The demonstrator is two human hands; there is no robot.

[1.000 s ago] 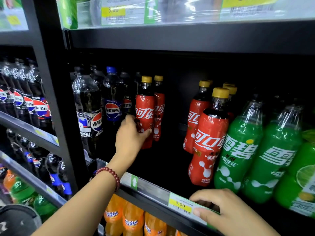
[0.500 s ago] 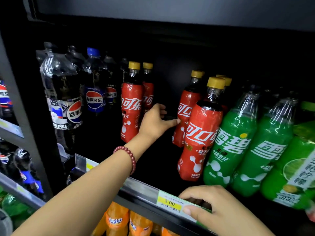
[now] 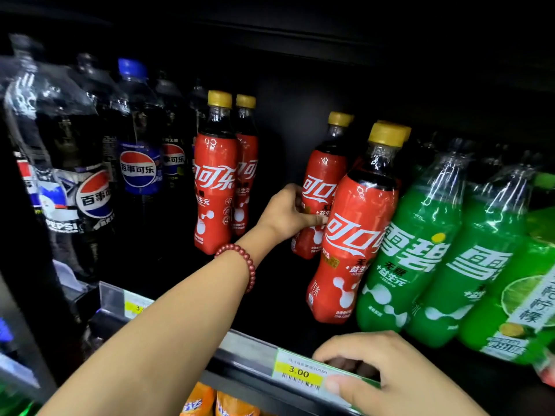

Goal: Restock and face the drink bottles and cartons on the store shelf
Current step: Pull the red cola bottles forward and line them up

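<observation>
On the shelf point(image 3: 249, 349) the bottles stand in rows running back into the dark. At the left are tall Pepsi bottles point(image 3: 87, 187), dark cola with clear shoulders, one with a blue cap point(image 3: 132, 69). Next come two red cola bottles point(image 3: 214, 181) with yellow caps, upright, one just behind the other, set back from the edge. Past a bare gap stands a rear cola point(image 3: 319, 187) (its lower label partly hidden), and in front of it a front cola point(image 3: 354, 235) near the shelf edge, touching the green Sprite bottles point(image 3: 420, 250) on its right. A lime bottle point(image 3: 522, 289) sits at the far right.
</observation>
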